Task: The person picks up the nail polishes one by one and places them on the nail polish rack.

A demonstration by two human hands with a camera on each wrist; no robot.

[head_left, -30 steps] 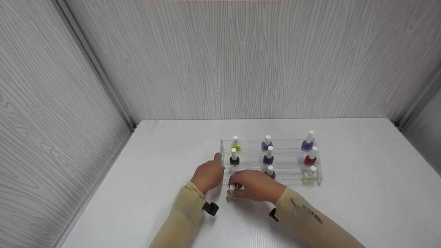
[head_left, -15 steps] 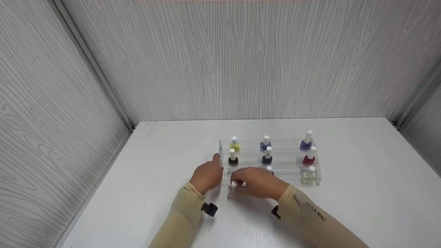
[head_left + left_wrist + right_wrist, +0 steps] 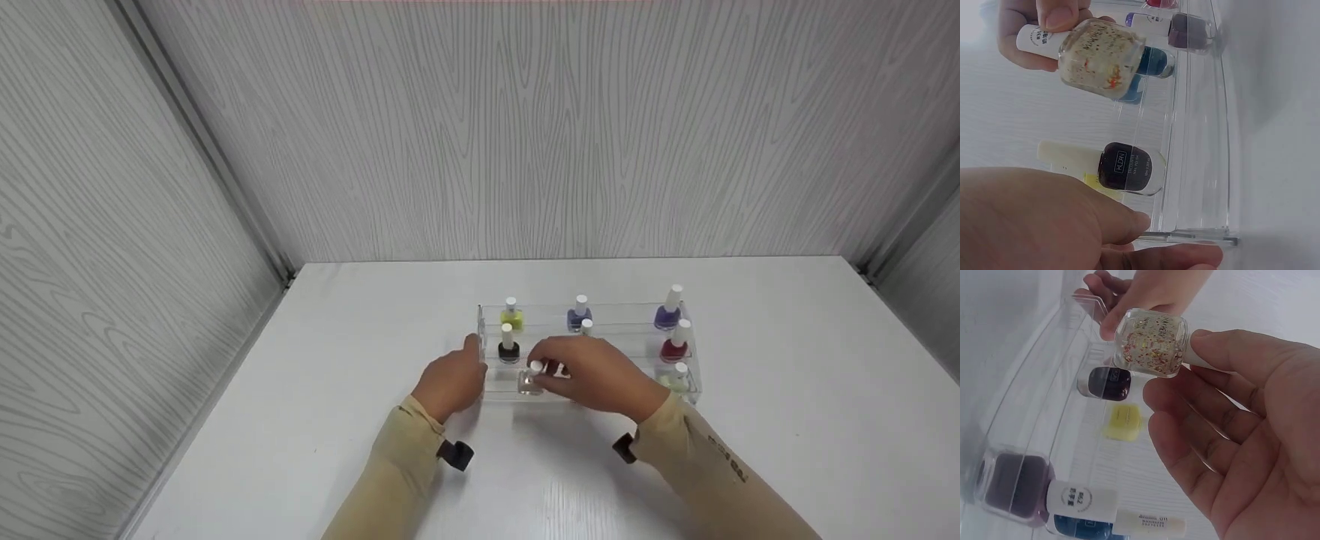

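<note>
Over the lowest step of the clear acrylic tiered rack (image 3: pixel 480 330), I pinched the clear glitter-filled nail polish bottle (image 3: pixel 529 381) by its white cap with my right hand (image 3: pixel 592 375), just beside the black polish bottle (image 3: pixel 508 351). My left hand (image 3: pixel 450 382) lay against the rack's left end, fingers relaxed and gripping nothing. To seat it well, I judged I should keep the bottle upright and the rack braced.
</note>
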